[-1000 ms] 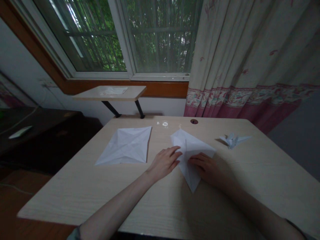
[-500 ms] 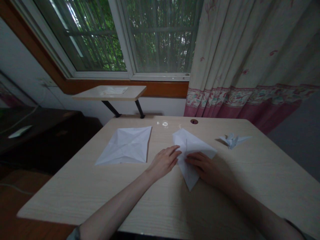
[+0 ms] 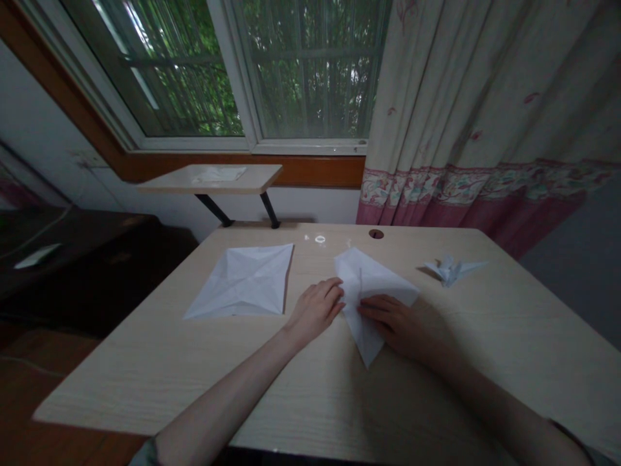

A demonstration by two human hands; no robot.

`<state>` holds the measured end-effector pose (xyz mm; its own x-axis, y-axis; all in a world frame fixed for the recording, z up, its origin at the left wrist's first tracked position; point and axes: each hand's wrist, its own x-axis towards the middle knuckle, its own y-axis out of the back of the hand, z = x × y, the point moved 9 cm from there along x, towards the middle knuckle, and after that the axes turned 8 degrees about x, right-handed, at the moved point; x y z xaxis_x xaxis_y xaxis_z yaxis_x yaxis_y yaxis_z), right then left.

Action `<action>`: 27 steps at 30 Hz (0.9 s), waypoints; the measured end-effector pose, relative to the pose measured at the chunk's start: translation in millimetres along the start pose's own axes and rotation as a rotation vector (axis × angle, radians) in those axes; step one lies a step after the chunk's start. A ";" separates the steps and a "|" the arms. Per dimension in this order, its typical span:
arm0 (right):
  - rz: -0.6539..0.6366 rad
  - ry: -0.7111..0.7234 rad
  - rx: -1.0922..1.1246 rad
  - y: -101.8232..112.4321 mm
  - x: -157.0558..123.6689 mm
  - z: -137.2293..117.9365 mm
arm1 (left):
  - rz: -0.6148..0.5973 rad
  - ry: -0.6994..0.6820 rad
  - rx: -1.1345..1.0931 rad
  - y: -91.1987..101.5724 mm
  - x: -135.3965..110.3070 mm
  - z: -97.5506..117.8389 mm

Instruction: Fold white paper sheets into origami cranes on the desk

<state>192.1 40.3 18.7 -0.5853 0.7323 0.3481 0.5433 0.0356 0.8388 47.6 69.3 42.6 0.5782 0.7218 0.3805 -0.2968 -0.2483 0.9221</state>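
A partly folded sheet of white paper (image 3: 381, 275) lies on the desk in front of me, one pointed end towards me and a crease down its upper part. At its left edge is my left hand (image 3: 317, 307), with bent fingers closed on the paper's edge; the thumb is hard to see. My right hand (image 3: 395, 323) rests on the lower right part, its fingers stretched out and pressing the sheet down. That hand covers some of the paper's right side.
A creased, unfolded white sheet (image 3: 252, 281) lies to the left on the wooden desk (image 3: 194, 369). A folded paper crane (image 3: 450, 270) stands at the right. Behind are a small raised shelf (image 3: 169, 184) with white paper (image 3: 220, 175) and a round cable hole (image 3: 376, 234).
My left hand has drawn back slightly to the left, from on top of the paper to its left edge, its fingers more bent. My right hand stays in place.
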 end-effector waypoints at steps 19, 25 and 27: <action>-0.002 -0.004 0.050 4.6 2.6 -2.3 | -0.043 0.068 -0.058 6.3 1.1 -2.5; -0.003 -0.012 0.071 3.6 2.7 -1.0 | -0.086 0.040 -0.043 3.2 1.7 -1.3; 0.007 -0.008 0.075 1.3 1.9 2.4 | -0.110 0.033 -0.053 1.1 1.9 -1.4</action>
<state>193.2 43.3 19.5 -0.5770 0.7380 0.3499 0.5908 0.0813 0.8027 47.3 71.3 44.3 0.5841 0.7640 0.2742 -0.2736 -0.1328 0.9526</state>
